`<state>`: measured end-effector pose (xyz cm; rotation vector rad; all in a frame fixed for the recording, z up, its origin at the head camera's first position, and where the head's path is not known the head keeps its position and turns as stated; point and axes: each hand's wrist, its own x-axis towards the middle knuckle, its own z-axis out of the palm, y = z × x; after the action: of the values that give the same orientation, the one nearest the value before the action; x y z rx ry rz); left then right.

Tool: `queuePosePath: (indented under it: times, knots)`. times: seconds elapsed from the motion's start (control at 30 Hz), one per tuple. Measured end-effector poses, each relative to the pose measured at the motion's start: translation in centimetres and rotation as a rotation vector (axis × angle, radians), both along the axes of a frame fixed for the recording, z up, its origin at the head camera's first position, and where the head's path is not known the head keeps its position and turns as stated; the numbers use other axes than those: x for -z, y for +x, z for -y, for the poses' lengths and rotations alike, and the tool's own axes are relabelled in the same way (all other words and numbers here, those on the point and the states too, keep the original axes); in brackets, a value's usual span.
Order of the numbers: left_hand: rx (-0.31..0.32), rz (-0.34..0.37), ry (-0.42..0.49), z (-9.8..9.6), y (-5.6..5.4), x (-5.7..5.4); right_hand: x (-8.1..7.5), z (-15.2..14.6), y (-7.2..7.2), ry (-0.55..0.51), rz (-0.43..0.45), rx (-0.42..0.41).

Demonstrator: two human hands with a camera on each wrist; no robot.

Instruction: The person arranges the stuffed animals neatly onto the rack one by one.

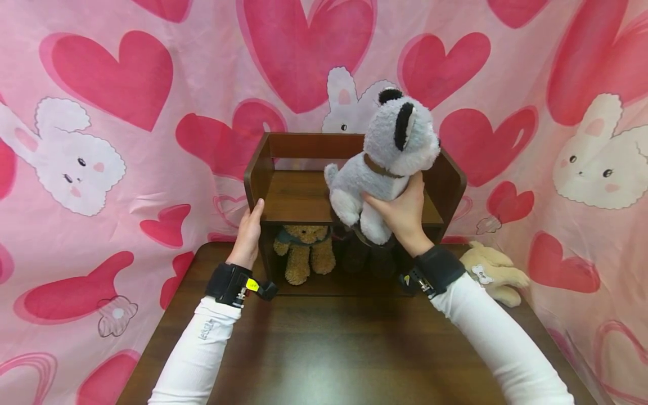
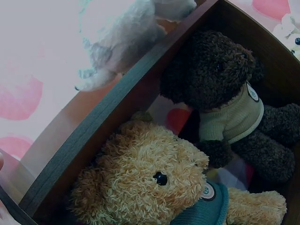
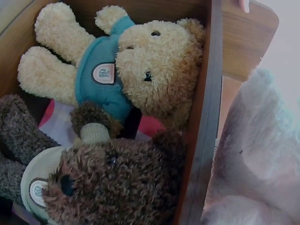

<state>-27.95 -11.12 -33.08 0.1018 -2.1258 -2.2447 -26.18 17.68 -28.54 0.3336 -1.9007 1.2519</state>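
Note:
My right hand [image 1: 402, 211] grips a grey-and-white plush dog [image 1: 387, 152] with black ears and a brown collar round its chest. The dog is upright at the right part of the small wooden shelf's [image 1: 298, 194] upper board, facing right. At the shelf's left side panel my left hand [image 1: 247, 233] holds the front edge, thumb on the inner face. Below the board sit a tan teddy bear [image 3: 159, 70] in a teal sweater and a dark brown teddy bear [image 2: 213, 70] in a cream sweater. In the head view the brown one is mostly in shadow.
The shelf stands on a dark wooden table [image 1: 314, 343]. A cream plush toy [image 1: 496, 273] with a white bone-shaped tag lies right of it, partly behind my right forearm. Pink heart-and-rabbit cloth [image 1: 212, 73] hangs behind and at both sides.

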Motion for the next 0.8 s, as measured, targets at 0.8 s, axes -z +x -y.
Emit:
queuePosePath:
  times: [0.8]
  knots:
    - [-0.016, 0.026, 0.005, 0.2, -0.2, -0.3, -0.2, 5.5, -2.8, 0.039, 0.006, 0.140]
